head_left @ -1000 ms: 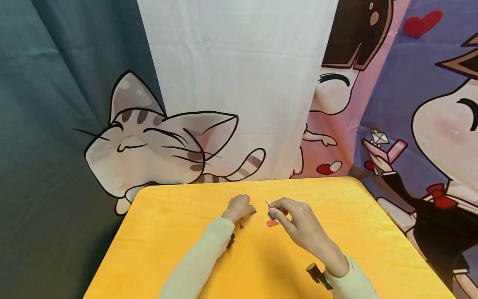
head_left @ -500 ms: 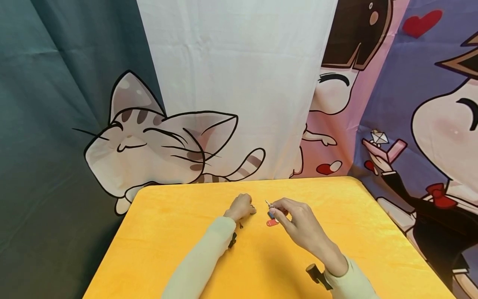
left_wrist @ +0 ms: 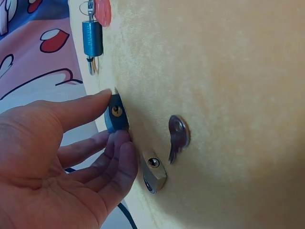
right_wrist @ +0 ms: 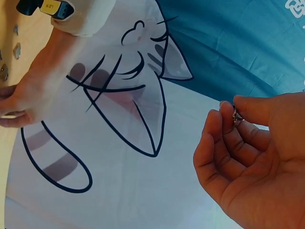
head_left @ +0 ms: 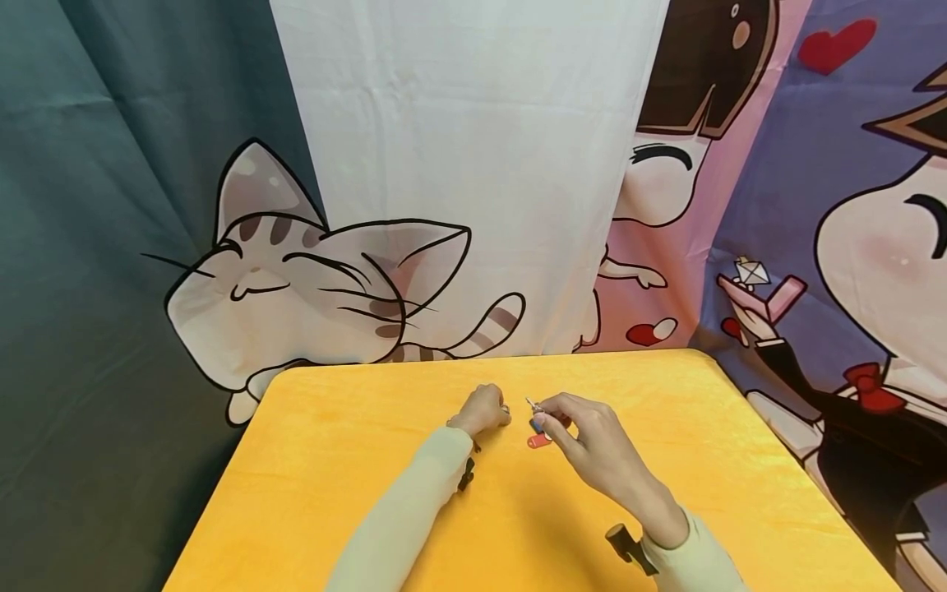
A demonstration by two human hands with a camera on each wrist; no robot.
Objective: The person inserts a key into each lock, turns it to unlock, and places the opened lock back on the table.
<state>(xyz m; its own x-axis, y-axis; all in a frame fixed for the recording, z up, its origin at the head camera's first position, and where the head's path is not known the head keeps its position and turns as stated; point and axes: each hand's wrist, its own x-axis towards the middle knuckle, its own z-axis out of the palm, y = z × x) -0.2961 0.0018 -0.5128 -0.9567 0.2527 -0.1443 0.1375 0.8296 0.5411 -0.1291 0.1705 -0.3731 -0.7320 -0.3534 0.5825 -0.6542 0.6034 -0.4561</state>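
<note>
My left hand (head_left: 481, 410) is low over the yellow table, left of centre. In the left wrist view its thumb and fingertips pinch a small dark blue padlock (left_wrist: 116, 110) whose keyhole faces the camera. Close below the fingers lies a brass-coloured padlock (left_wrist: 153, 171), with small dark keys (left_wrist: 178, 136) beside it. My right hand (head_left: 588, 427) pinches a small silver key (head_left: 533, 404) between thumb and fingers; only a bit of metal shows in the right wrist view. Just under it sit another blue padlock (left_wrist: 92, 38) and a red tag (head_left: 539, 441).
The yellow cloth-covered table (head_left: 333, 485) reaches back to hanging curtains printed with a cartoon cat (head_left: 296, 304) and figures. Dark camera mounts (head_left: 629, 547) sit on both wrists.
My left hand has shifted slightly to the right, its fingers closing over the small padlock. The right hand has stayed in place with the key.
</note>
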